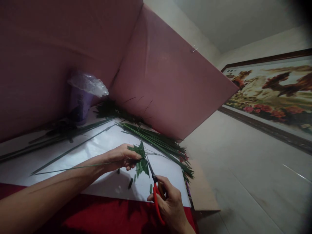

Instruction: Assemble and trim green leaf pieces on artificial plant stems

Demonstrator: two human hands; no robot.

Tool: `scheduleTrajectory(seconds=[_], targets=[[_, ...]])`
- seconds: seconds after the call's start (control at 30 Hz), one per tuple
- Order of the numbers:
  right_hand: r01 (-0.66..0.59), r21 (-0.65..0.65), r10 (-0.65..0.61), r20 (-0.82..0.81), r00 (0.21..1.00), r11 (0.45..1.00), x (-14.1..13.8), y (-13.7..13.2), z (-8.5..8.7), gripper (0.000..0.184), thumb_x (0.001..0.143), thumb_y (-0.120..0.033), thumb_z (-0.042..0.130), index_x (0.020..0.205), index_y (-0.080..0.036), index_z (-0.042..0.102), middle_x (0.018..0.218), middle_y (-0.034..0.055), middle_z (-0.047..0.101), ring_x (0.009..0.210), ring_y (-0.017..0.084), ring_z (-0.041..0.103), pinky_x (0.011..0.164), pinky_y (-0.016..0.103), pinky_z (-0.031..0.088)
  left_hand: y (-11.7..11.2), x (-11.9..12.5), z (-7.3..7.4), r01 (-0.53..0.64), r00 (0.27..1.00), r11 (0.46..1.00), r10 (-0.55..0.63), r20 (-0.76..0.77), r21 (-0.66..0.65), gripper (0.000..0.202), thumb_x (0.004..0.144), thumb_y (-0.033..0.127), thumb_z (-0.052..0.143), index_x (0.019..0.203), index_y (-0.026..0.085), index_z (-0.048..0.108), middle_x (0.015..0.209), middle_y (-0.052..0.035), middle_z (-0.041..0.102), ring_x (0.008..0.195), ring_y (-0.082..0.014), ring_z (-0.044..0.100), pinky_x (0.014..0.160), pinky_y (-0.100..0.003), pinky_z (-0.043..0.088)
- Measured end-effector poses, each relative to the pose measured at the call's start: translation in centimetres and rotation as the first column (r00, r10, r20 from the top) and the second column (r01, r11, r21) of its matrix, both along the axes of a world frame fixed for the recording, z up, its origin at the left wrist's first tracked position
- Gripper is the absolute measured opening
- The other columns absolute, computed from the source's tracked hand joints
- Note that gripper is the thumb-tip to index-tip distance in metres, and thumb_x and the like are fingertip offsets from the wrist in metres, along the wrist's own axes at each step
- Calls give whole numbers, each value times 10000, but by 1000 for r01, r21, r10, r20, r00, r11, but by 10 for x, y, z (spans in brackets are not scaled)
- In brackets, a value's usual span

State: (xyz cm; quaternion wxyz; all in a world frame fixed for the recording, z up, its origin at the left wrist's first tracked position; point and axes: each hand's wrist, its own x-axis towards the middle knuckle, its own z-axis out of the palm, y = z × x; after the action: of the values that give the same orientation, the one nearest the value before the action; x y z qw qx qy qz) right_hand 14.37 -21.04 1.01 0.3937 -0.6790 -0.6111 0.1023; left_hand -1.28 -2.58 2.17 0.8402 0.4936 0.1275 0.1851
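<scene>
**Scissor tip at the leafy stem, both hands gripping**

Your left hand (122,157) is closed in a pinch on the leafy stem (141,160), with thumb and fingertips pressed together right where the green leaves fan out. The thin bare length of the stem runs back to the left, alongside your forearm and just above the white sheet (97,146).

Your right hand (170,204) is curled around the red handles of the scissors (155,183), fingers through the loops. The dark blades point up and to the left, and their tip meets the stem just beside your left fingertips. The blades read as one thin line, so how far apart they stand cannot be told.

Both hands sit at the near right corner of the white sheet, which lies on a red cloth (97,214). A few short cut bits (130,183) lie on the sheet between your hands.

Behind the leaves, a bundle of green stems (158,141) lies slantwise across the sheet, its ends hanging past the right edge above a piece of cardboard (202,191). A pink board (165,81) stands behind it all. In the back left corner is a purple cup (80,104) topped with clear plastic (89,84) — well apart from your hands. A framed painting (273,94) hangs on the wall to the right.
</scene>
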Motion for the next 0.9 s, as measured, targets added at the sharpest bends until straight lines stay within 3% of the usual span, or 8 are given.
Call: scheduleTrajectory(seconds=[0.27,0.53,0.9], targets=[[28,-33,-28,13,1000,999,0,-1,1,300,696,-178,593,996,-179,581,548,-63,420,485,94,355,464,193,317,-2,0,4,-7,1000,1000,7,-17,-21,336,692,412,660,711,82,596,549,-9,530,471,-106,530,382,-188,365],[23,1,-23,53,998,1000,-1,0,3,283,740,-251,556,1009,-172,594,542,-45,458,471,99,424,459,185,380,0,1,1,15,1000,1000,-15,9,-13,169,656,229,674,650,77,600,473,-19,547,394,-80,483,357,-172,341],[-14,52,9,103,995,999,0,0,3,325,764,-278,537,1065,-171,597,649,16,587,531,132,575,513,213,470,-1,0,3,84,996,996,-83,17,-33,145,663,188,627,572,92,570,414,-16,525,331,-67,443,338,-164,311]])
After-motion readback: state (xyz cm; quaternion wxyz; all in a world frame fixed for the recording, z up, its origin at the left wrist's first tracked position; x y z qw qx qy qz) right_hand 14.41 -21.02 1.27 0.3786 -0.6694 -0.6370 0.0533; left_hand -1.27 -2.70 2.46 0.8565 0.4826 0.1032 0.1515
